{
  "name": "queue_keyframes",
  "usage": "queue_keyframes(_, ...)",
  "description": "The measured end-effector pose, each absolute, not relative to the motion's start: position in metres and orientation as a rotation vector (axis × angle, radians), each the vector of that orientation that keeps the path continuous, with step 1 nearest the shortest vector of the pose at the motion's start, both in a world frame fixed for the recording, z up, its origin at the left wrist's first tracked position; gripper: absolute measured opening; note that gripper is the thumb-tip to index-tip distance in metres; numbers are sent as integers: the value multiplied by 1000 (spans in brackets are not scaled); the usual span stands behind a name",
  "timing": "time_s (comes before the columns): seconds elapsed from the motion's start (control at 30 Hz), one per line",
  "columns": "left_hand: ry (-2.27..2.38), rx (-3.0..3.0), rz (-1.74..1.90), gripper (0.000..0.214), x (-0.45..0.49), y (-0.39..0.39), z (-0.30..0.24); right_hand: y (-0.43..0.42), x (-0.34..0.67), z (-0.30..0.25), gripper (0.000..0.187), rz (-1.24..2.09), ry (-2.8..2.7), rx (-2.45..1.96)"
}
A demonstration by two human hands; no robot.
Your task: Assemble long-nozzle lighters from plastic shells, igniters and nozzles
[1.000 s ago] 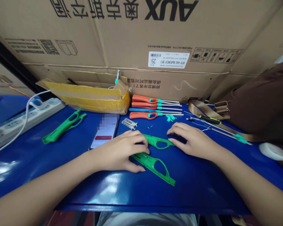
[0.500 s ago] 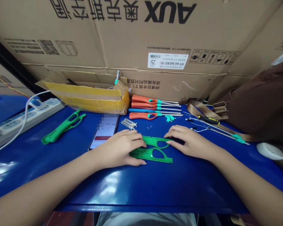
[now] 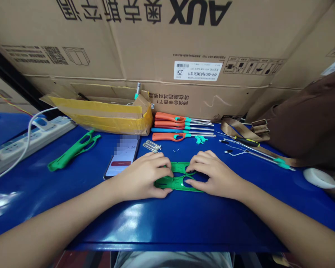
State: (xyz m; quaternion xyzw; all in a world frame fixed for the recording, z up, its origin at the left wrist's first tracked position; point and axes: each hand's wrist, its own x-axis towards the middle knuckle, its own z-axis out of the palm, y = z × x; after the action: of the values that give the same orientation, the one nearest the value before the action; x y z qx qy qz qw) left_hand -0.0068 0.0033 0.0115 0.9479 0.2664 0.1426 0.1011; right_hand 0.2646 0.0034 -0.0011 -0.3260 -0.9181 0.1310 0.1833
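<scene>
Two green lighter casing halves lie side by side on the blue table, hollow faces up, a far half (image 3: pixel 179 166) and a near half (image 3: pixel 176 183). My left hand (image 3: pixel 146 173) spans their left ends, thumb at the near edge and fingers over the far half. Across their right ends sits my right hand (image 3: pixel 216 173), its fingers on the far half and its thumb on the near one. The right tips of both halves are hidden under it. Just beyond are several small clear parts (image 3: pixel 152 146) and a turquoise trigger piece (image 3: pixel 200 139).
Several orange and blue long-nosed lighters (image 3: pixel 169 137) lie before a yellow-taped carton (image 3: pixel 100 115). A phone (image 3: pixel 122 156), another green casing (image 3: pixel 72 150) and a power strip (image 3: pixel 30 137) are at left. At right are a screwdriver (image 3: pixel 247 142), metal rods, wires and a white mouse (image 3: pixel 319 178).
My right hand has slid left and slightly nearer, so its fingers and thumb now cover the right parts of both green halves. My left hand has hardly moved.
</scene>
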Motion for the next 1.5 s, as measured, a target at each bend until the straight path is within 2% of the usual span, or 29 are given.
queue_keyframes(0.2, 834, 2789, 433, 22, -2, 0, 8, 4, 266, -2, 10, 381, -2583, -899)
queue_keyframes(0.93, 916, 2756, 403, 28, -3, 1, 10, 7, 272, 1, 9, 439, -2616, -930)
queue_keyframes(1.23, 887, 2748, 422, 41, -5, 1, 7, 9, 274, 3, 7, 402, -2619, -936)
queue_keyframes(1.37, 890, 2743, 380, 44, -5, 2, 7, 14, 282, 9, 11, 268, -2592, -1000)
queue_keyframes(1.5, 922, 2774, 372, 45, -6, 2, 6, 28, 312, 18, 16, -78, -2532, -1460)
